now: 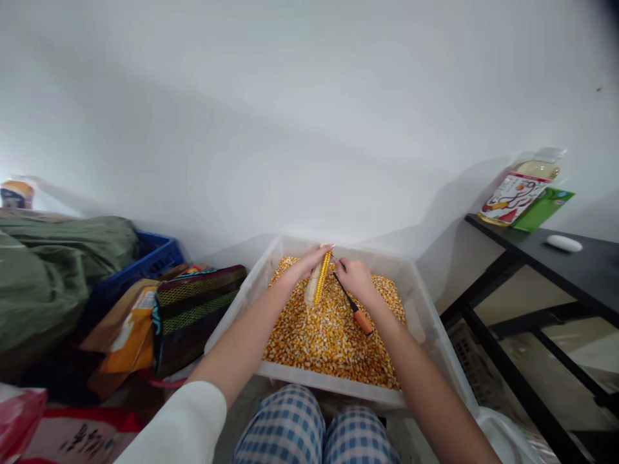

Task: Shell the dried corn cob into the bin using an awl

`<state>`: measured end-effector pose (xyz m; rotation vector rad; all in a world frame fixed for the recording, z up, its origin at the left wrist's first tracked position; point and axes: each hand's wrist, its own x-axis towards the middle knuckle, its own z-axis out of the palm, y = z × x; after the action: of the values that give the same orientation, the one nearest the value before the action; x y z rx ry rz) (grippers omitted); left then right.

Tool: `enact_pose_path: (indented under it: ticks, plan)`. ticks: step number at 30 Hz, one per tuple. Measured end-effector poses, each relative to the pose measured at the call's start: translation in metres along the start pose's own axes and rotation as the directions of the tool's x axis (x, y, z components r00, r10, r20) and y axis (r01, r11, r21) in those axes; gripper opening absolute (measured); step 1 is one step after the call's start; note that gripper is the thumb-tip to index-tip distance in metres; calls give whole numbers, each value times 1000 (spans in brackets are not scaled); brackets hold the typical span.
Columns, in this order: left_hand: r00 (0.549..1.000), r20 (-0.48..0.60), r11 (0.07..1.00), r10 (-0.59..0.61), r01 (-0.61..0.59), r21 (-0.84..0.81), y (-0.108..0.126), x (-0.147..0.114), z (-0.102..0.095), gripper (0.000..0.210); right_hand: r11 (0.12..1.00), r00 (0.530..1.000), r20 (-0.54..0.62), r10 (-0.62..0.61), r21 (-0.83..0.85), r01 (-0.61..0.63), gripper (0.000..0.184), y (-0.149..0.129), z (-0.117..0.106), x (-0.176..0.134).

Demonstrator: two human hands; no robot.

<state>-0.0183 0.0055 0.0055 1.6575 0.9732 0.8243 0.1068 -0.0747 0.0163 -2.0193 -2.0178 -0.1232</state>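
Cob mid-frame, part yellow-kernelled, part bare, gripped by left fingers; right fingers' grip unclear; bottle label, right, illegible.

Cool, diffuse indoor light of moderate level; slightly soft picture.
The wall read pale grey, brighter at far left, with soft-edged shadows beside the bottle. Under the right-hand shelf it was dim. Wide-angle stretch skewed the sides; the far right corner darkened; kernels lacked fine detail.

Two hands; one corn cob; one orange-handled tool; one bin; kernels uncountable
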Motion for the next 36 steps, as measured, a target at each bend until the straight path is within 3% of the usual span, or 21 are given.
enact_pose_path:
  ticks: [3, 6, 15, 31, 36]
  plan:
    - [991, 131, 929, 6, 42, -368, -5, 3, 0, 32, 1000, 1000, 7, 30, -5, -29, 55, 2, 2, 2]
    - [983, 180, 864, -17, 105, -492, -7, 5, 2, 23, 1000, 999, 15, 31, -1, -31, 53, 4, 3, 3]
    - [997, 72, 865, 3, 33, -500, -12, 9, 2, 15, 1000, 1000, 26, 13, 5, -13, 53, 4, 5, 3]
    - [954, 299, 798, 11, 171, -578, -2, 1, 6, 15, 997, 997, 0, 81, 7, -81, 53, 8, 7, 5]
    - [959, 282, 770, 25, 161, -617, 3, -3, 6, 19, 996, 996, 4, 87, 26, -87, 52, 11, 9, 5]
